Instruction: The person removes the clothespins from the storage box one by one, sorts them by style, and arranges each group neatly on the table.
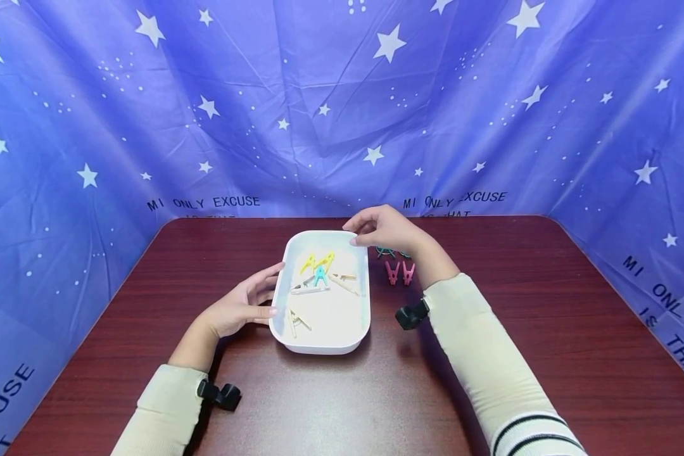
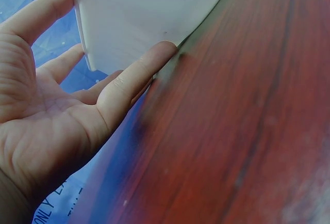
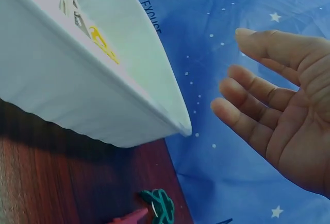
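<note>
A white plastic tray (image 1: 330, 332) stands on the table in the head view. In it lie yellow clothespins (image 1: 322, 261), a teal clothespin (image 1: 320, 277) and several pale ones, one cream clothespin (image 1: 297, 321) apart near the front. Against the tray's left wall rests my left hand (image 1: 240, 307), its thumb and fingertips spread along the side. The left wrist view shows that hand's (image 2: 56, 110) fairly straight thumb low on the wall. My right hand (image 1: 389, 229) hovers by the far right corner, fingers loosely bent. In the right wrist view this hand (image 3: 289, 100) is apart from the tray, holding nothing.
Right of the tray, two pink clothespins (image 1: 400, 273) stand on the dark red wooden table (image 1: 519, 304). Dark green clips (image 1: 385, 252) lie behind them, partly hidden by the right hand and wrist. A blue starry curtain (image 1: 296, 145) encloses the table's back and sides.
</note>
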Tool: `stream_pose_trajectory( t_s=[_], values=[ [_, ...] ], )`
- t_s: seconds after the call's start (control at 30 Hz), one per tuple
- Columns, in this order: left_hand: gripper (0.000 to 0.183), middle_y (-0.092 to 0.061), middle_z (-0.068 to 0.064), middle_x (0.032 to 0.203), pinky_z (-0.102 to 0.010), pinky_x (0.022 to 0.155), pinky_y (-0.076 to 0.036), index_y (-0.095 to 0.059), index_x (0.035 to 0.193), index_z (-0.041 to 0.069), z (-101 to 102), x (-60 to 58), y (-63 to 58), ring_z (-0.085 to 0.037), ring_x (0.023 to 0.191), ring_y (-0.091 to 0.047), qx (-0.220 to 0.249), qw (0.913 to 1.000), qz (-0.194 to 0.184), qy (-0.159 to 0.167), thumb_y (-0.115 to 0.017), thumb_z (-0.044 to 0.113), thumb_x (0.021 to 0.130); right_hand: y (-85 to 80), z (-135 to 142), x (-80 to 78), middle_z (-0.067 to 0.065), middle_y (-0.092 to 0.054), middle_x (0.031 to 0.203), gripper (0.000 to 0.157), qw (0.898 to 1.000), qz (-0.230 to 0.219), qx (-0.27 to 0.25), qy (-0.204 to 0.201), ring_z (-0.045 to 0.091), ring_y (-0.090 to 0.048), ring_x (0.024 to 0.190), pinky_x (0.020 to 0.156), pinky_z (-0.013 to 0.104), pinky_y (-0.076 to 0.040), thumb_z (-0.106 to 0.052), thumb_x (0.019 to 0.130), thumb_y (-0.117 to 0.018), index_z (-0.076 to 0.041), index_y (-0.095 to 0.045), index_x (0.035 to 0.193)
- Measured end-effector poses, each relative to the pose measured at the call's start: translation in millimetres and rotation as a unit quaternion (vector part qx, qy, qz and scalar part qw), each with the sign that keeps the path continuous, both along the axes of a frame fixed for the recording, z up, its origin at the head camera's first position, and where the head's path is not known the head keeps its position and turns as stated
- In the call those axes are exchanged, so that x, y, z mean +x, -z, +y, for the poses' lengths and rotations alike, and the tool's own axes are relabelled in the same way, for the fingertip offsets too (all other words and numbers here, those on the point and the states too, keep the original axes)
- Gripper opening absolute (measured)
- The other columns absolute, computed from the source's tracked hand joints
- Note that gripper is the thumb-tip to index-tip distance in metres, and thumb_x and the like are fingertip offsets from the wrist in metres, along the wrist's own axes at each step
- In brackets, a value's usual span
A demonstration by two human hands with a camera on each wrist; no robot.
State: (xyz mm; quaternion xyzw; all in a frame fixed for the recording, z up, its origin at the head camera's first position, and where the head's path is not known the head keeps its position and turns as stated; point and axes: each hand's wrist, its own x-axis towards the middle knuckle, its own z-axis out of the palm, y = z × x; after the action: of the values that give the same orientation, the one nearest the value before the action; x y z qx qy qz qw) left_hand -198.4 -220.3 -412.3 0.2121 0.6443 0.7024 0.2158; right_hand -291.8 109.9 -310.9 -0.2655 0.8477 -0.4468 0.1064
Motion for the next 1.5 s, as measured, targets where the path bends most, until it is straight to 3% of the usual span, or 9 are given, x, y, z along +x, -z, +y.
stream_pose_trajectory(
  t_s=[0.33,0.63,1.03,1.33,1.5],
  values=[
    [0.094,-0.018,-0.027,0.153,-0.050,0.082,-0.054,-0.015,0.157,0.011,-1,0.9,1.3,-0.043,0.132,-0.032,0.002,1.0000,-0.005,0.002,-0.072,-0.001,0.083,5.7,-23,-9.9,0.006,-0.071,0.105,0.030,1.000,-0.014,0.003,-0.011,0.021,-0.065,0.097,0.080,0.034,-0.055,-0.007,0.082,-0.077,-0.007,-0.073,0.111],
    [0.093,-0.019,-0.026,0.154,-0.049,0.083,-0.054,-0.015,0.157,0.011,-3,0.5,3.6,-0.041,0.131,-0.034,0.001,1.0000,-0.004,0.000,-0.072,-0.001,0.084,19.0,-46,-18.5,0.021,-0.065,0.119,0.035,0.998,-0.058,0.003,-0.028,0.026,-0.065,0.102,0.080,0.037,-0.057,-0.003,0.083,-0.075,0.000,-0.069,0.118],
    [0.093,-0.020,-0.024,0.154,-0.050,0.082,-0.054,-0.016,0.157,0.014,-4,-1.2,4.7,-0.041,0.132,-0.033,-0.005,0.9999,-0.010,-0.001,-0.072,-0.001,0.084,39.9,-75,-30.4,0.006,-0.069,0.116,0.032,0.992,-0.091,0.078,-0.025,0.017,-0.063,0.095,0.079,0.036,-0.055,-0.001,0.085,-0.072,-0.007,-0.071,0.117],
    [0.094,-0.019,-0.022,0.155,-0.051,0.082,-0.054,-0.015,0.157,0.015,-3,-1.3,3.9,-0.044,0.134,-0.030,-0.004,0.9999,-0.013,0.001,-0.071,-0.002,0.084,58.7,-88,-29.7,0.005,-0.068,0.119,0.035,0.992,-0.094,0.078,0.011,0.016,-0.059,0.084,0.072,0.031,-0.055,0.004,0.083,-0.071,-0.011,-0.073,0.114],
    [0.093,-0.019,-0.021,0.156,-0.052,0.082,-0.054,-0.016,0.157,0.014,-2,-2.3,1.3,-0.043,0.135,-0.030,-0.004,0.9999,-0.013,0.002,-0.072,-0.001,0.084,62.4,-88,-29.4,0.003,-0.068,0.119,0.036,0.992,-0.089,0.083,0.013,0.016,-0.059,0.091,0.068,0.027,-0.055,0.004,0.084,-0.070,-0.012,-0.073,0.116]
  ],
)
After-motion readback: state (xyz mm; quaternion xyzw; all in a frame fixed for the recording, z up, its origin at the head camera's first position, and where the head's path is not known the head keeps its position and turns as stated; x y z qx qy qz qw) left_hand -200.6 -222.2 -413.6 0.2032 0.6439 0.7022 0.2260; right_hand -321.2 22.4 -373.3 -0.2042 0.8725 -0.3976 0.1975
